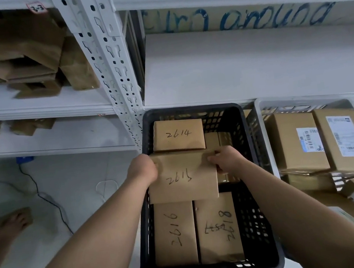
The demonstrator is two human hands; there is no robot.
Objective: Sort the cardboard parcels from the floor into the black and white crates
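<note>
Parcel in hand: the cardboard parcel marked 2615 (182, 178) lies flat, writing up, over the middle of the black crate (190, 109).
Left grip: my left grip (143, 169) is curled round the parcel's left edge, near its far corner.
Right grip: my right grip (225, 160) pinches the right edge near the far corner, thumb on top.
Contact below: the held parcel overlaps the ones beneath it; I cannot tell whether it rests on them.
Far end of the black crate: a parcel marked 2614 (178, 134) lies flat, just beyond the held one.
Near end of the black crate: a parcel marked 2616 (174, 232) and a parcel marked 2618 (217, 228) lie side by side, touching.
White crate: the white crate (280, 101) stands just beside the black one on my right. It holds parcels with printed labels (295, 142).
Shelf: both crates sit under a white shelf (229, 62).
Left shelving: more cardboard boxes (25, 64) are piled on the shelves to my left.
Floor: a dark cable (48, 197) runs across the pale floor (74, 171), and a bare foot (9, 223) stands near it.
</note>
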